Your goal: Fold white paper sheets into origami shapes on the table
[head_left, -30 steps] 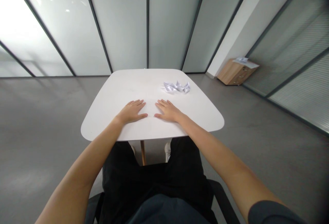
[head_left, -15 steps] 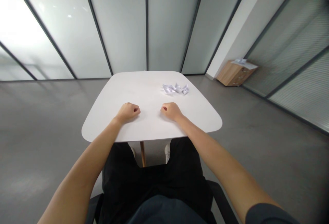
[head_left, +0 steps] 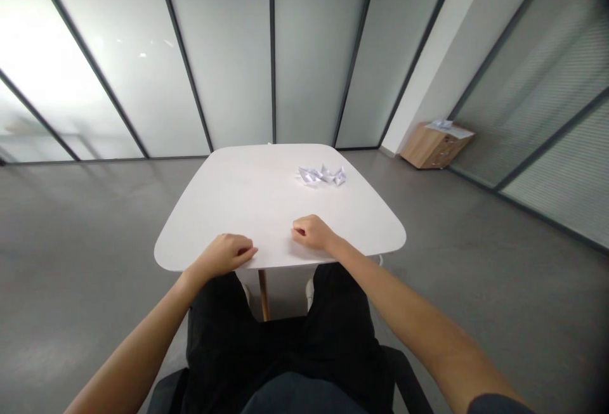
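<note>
A cluster of folded white paper (head_left: 321,175) lies toward the far right of a white round-cornered table (head_left: 238,192), its long axis running almost straight side to side. Both forearms reach forward over the person's lap. The left hand (head_left: 221,254) sits at the table's near edge, fingers loosely curled, grasping nothing. The right hand (head_left: 311,232), also lightly clenched and empty, rests on the tabletop, nearer the paper but well apart from it. Beyond the table, beside a frosted glass wall (head_left: 537,90), stands a wooden drawer cabinet (head_left: 431,154).

Two hands (head_left: 221,254), perhaps three paper boats (head_left: 321,175)
</note>
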Demonstrator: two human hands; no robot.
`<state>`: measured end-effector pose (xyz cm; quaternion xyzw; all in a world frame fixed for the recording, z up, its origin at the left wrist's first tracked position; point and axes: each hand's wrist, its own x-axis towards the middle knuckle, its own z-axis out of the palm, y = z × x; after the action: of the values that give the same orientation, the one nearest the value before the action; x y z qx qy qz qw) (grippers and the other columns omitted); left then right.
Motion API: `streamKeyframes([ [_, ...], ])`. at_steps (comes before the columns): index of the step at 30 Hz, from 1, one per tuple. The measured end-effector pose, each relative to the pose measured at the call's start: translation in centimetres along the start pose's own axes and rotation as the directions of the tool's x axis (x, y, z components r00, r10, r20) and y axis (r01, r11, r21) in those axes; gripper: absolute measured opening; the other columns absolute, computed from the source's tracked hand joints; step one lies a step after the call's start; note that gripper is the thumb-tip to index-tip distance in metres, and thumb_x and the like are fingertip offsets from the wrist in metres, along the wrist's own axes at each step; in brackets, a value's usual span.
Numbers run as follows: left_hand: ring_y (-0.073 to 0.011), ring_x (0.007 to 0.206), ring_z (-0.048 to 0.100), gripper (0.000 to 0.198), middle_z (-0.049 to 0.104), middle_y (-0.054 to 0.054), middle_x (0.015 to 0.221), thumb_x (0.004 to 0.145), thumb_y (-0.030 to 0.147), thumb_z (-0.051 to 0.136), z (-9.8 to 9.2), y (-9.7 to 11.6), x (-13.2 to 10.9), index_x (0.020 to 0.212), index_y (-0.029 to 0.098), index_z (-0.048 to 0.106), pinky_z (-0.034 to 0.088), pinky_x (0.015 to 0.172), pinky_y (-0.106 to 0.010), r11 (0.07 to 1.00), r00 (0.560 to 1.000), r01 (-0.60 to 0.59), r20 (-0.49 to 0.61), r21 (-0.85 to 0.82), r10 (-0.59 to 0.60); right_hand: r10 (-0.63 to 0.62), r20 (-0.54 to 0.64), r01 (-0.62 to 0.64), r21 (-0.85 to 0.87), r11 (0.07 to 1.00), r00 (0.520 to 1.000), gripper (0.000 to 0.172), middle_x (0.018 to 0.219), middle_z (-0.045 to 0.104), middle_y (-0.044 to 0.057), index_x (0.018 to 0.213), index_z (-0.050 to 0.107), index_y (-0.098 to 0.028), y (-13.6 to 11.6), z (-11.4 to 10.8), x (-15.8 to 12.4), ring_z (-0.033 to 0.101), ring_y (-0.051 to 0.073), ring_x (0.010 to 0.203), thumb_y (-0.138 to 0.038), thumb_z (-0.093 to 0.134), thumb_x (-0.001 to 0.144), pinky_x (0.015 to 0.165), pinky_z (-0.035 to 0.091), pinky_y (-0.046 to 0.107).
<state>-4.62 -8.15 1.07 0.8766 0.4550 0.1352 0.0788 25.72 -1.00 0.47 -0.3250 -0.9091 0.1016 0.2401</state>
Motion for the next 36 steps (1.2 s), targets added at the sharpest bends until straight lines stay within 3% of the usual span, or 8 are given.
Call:
streamKeyframes([
  [2, -0.0171, 0.061, 0.058, 0.045, 0.063, -0.003, 0.065, 0.102, 0.047, 0.042, 1.0, 0.2, -6.2, 0.067, 0.024, 0.059, 0.043, 0.065, -0.031, 0.990, 0.989, 0.104, -0.094, -0.099, -0.114, -0.117, -0.025, 0.119, 0.084, 0.989, 0.993, 0.033, 0.055, 0.043, -0.002, 0.059, 0.031, -0.024, -2.7, 0.4, -2.3, 0.035, 0.014, 0.054, -0.025, 0.047, 0.088, 0.060, 0.027, 0.032],
  [4, -0.0182, 0.061, 0.059, 0.046, 0.061, -0.002, 0.062, 0.101, 0.051, 0.042, 2.4, -1.3, -13.7, 0.067, 0.025, 0.058, 0.045, 0.065, -0.031, 0.924, 0.881, 0.351, -0.283, -0.151, -0.380, -0.211, -0.043, 0.215, 0.142, 0.966, 0.977, 0.036, 0.054, 0.041, -0.002, 0.060, 0.027, -0.024, -5.5, 1.2, -4.8, 0.036, 0.015, 0.054, -0.023, 0.049, 0.089, 0.060, 0.026, 0.034],
  [7, -0.0211, 0.065, 0.066, 0.037, 0.066, 0.002, 0.066, 0.097, 0.057, 0.042, 4.5, -5.8, -26.3, 0.088, 0.031, 0.067, 0.047, 0.067, -0.030, 0.632, 0.508, 0.745, -0.434, -0.211, -0.744, -0.271, -0.041, 0.274, 0.217, 0.937, 0.962, 0.037, 0.054, 0.042, -0.001, 0.061, 0.026, -0.025, -8.5, 3.6, -8.2, 0.038, 0.017, 0.053, -0.019, 0.051, 0.088, 0.057, 0.025, 0.036],
  [11, -0.0269, 0.085, 0.073, 0.036, 0.078, 0.003, 0.088, 0.094, 0.057, 0.038, 5.8, -8.1, -41.1, 0.108, 0.036, 0.063, 0.048, 0.070, -0.032, 0.051, -0.027, 0.982, -0.398, -0.182, -0.917, -0.241, -0.027, 0.235, 0.342, 0.910, 0.970, 0.036, 0.053, 0.043, -0.001, 0.062, 0.030, -0.026, -9.6, 8.5, -11.3, 0.041, 0.018, 0.049, -0.018, 0.052, 0.089, 0.052, 0.027, 0.037],
  [14, -0.0317, 0.091, 0.071, 0.048, 0.078, -0.011, 0.107, 0.095, 0.050, 0.038, 5.8, -5.3, -47.2, 0.123, 0.023, 0.066, 0.048, 0.072, -0.036, -0.198, -0.218, 0.975, -0.295, -0.099, -0.930, -0.214, 0.060, 0.174, 0.392, 0.903, 0.975, 0.038, 0.054, 0.044, 0.000, 0.061, 0.033, -0.027, -9.1, 12.0, -12.8, 0.044, 0.019, 0.049, -0.024, 0.050, 0.095, 0.051, 0.030, 0.037],
  [20, -0.0327, 0.111, 0.065, 0.051, 0.070, -0.013, 0.128, 0.097, 0.044, 0.042, 7.0, -1.0, -52.8, 0.138, 0.021, 0.063, 0.048, 0.090, -0.039, -0.261, -0.276, 0.961, -0.311, -0.088, -0.909, -0.025, 0.122, -0.025, 0.393, 0.919, 0.992, 0.044, 0.053, 0.042, 0.000, 0.058, 0.033, -0.028, -7.1, 14.9, -14.8, 0.044, 0.021, 0.047, -0.040, 0.048, 0.098, 0.052, 0.035, 0.038],
  [28, -0.0354, 0.141, 0.048, 0.077, 0.052, -0.018, 0.155, 0.093, 0.059, 0.054, 10.1, -0.4, -58.2, 0.157, 0.017, 0.045, 0.036, 0.116, -0.042, -0.039, -0.035, 0.998, -0.095, 0.040, -0.995, 0.098, 0.118, -0.135, 0.366, 0.921, 0.988, 0.045, 0.052, 0.040, -0.001, 0.058, 0.037, -0.028, -4.5, 15.5, -15.9, 0.042, 0.021, 0.047, -0.046, 0.052, 0.096, 0.055, 0.037, 0.038],
  [36, -0.0432, 0.151, 0.036, 0.104, 0.040, -0.020, 0.165, 0.085, 0.079, 0.051, 13.3, -1.5, -57.8, 0.166, 0.018, 0.029, 0.032, 0.118, -0.052, -0.030, -0.031, 1.000, 0.061, 0.007, -0.998, 0.036, 0.080, -0.063, 0.363, 0.930, 0.996, 0.045, 0.053, 0.039, -0.004, 0.058, 0.041, -0.025, -4.2, 16.5, -16.0, 0.042, 0.015, 0.047, -0.042, 0.054, 0.097, 0.055, 0.037, 0.031],
])
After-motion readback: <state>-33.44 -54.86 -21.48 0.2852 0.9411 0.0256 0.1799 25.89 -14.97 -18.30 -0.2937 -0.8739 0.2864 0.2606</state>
